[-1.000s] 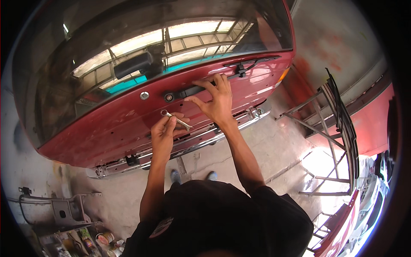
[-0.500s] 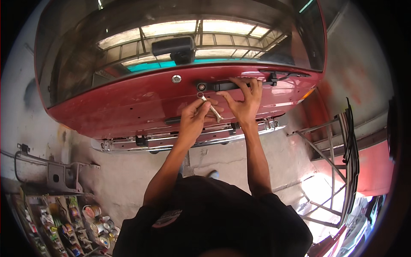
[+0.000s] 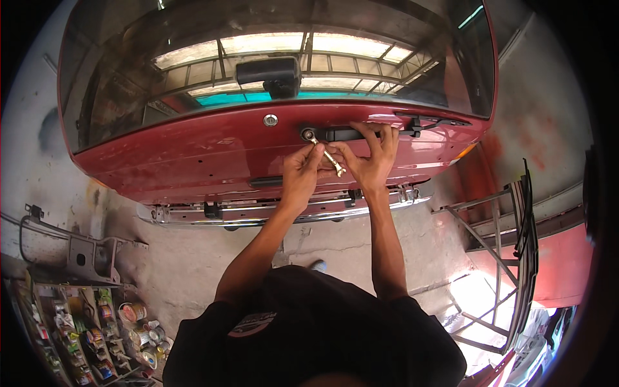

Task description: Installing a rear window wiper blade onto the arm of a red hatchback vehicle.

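Note:
A silver combination wrench (image 3: 334, 164) is pinched between the thumb and fingers of my left hand (image 3: 299, 175). Its ring end sits over the nut at the pivot of the black rear wiper arm (image 3: 344, 135), and the open end points down and right. My right hand (image 3: 376, 166) grips the wiper arm from below, fingers over its upper edge, with the thumb close to the wrench shaft. Behind both hands is the red tailgate (image 3: 193, 148) of a vehicle. A round lock (image 3: 270, 120) shows left of the pivot.
Above the tailgate spans the rear window (image 3: 161, 77). A chrome bumper (image 3: 251, 214) runs below it. A metal frame (image 3: 496, 251) stands on the right. Cans and bottles fill a shelf (image 3: 71, 290) at lower left. Concrete floor (image 3: 335, 238) lies beneath my arms.
My left hand has moved slightly up and right, bringing the wrench's ring end onto the pivot nut. My right thumb has come nearer the wrench. The view has shifted a little.

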Available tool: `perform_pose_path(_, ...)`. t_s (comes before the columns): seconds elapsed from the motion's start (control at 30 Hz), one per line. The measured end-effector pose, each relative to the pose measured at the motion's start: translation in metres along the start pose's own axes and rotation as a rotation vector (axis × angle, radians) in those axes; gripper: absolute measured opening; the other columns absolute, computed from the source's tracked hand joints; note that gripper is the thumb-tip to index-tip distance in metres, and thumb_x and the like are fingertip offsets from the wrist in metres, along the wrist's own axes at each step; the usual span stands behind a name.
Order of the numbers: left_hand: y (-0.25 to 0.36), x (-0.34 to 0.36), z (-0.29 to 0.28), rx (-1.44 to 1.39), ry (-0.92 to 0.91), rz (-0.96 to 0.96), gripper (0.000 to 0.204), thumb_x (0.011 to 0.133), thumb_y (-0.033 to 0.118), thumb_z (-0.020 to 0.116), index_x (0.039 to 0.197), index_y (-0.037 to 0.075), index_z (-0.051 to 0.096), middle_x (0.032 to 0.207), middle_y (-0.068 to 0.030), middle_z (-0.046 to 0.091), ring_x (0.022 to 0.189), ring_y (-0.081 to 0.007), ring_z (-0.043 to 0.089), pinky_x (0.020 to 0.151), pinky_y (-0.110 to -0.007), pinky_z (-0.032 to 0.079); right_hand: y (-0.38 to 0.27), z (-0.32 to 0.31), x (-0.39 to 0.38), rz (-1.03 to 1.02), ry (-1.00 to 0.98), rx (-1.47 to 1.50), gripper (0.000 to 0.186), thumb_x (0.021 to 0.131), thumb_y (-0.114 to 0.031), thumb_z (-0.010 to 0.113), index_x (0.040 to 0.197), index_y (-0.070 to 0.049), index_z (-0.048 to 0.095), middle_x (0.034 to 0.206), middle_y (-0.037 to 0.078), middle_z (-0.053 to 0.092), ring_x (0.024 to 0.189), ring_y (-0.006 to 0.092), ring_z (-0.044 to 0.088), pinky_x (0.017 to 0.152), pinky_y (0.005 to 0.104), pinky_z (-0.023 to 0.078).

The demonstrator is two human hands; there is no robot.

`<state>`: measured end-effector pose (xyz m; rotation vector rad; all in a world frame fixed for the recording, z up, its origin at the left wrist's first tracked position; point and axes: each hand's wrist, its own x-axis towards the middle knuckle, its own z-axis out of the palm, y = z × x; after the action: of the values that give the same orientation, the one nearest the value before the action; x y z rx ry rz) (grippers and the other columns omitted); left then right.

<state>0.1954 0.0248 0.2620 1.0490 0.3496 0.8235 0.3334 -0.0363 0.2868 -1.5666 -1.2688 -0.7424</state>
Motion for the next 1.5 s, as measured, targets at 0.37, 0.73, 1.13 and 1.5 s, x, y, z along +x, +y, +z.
perform_pose_path(0.37,-0.002,-0.001,0.004,-0.061,0.046,0.017,0.03,0.102,0.022,0.047,0.103,-0.004,0.06,0.088,-0.0151,0.069,0.077,-0.0224,0.07,0.07,-0.035,0.061,0.0,-0.001,0.001,-0.02,0.003,-0.011,0.045,0.056,-0.029,0.089,0.095,-0.013,0.073,0.09,0.004,0.057,0.086,0.0249,0.054,0.075,0.0393,0.046)
perform_pose_path(0.73,0.087,0.018,-0.066,0.902,-0.001,0.253,0.021,0.093,0.016,0.063,0.088,-0.003,0.071,0.082,-0.0036,0.071,0.076,-0.0073,0.059,0.072,-0.025,0.047,-0.004,-0.001,0.0,0.0,0.019,-0.016,0.047,0.057,-0.033,0.089,0.095,-0.012,0.072,0.091,0.004,0.057,0.087,0.025,0.052,0.076,0.0395,0.045)
perform_pose_path(1.13,0.025,-0.015,-0.04,0.251,-0.098,-0.01,0.023,0.102,0.026,0.048,0.103,0.003,0.05,0.09,-0.0153,0.072,0.054,-0.0085,0.058,0.048,-0.021,0.046,-0.003,-0.002,-0.001,0.014,0.001,-0.004,0.046,0.058,-0.031,0.089,0.097,-0.012,0.072,0.092,0.004,0.057,0.088,0.0251,0.052,0.077,0.0392,0.045)
perform_pose_path(1.5,0.008,-0.005,-0.008,0.12,-0.036,-0.097,0.033,0.104,0.028,0.04,0.102,-0.002,0.053,0.092,-0.0197,0.069,0.062,-0.0173,0.066,0.052,-0.027,0.055,-0.001,0.0,-0.002,0.02,0.002,0.001,0.045,0.058,-0.028,0.089,0.097,-0.013,0.072,0.092,0.004,0.058,0.088,0.0246,0.053,0.077,0.0386,0.046)
